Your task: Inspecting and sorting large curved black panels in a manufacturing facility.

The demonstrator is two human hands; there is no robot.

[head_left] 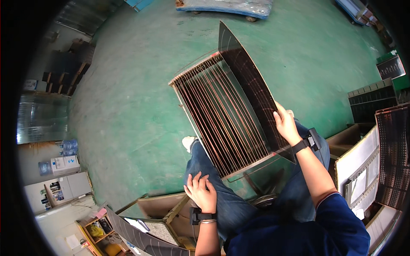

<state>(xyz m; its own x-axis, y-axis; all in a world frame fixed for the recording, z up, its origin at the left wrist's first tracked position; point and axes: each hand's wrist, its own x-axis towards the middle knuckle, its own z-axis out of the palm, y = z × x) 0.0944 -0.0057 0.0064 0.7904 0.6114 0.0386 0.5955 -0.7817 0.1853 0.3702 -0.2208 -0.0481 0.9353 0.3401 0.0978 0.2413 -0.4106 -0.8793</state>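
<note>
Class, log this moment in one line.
right hand: grips edge of black rectangular panel; left hand: open over blue denim thigh; brown slotted rectangular rack: beside panel

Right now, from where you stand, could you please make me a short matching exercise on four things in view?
1. Left hand
2. Right hand
3. Slotted rack
4. Flat trolley

A. Across the green floor, blue-edged
B. Gripping the dark panel by its edge
C. Lined with parallel brownish strips
D. By the left knee, holding nothing

Pairs: 1-D, 2-B, 3-C, 4-A
</note>
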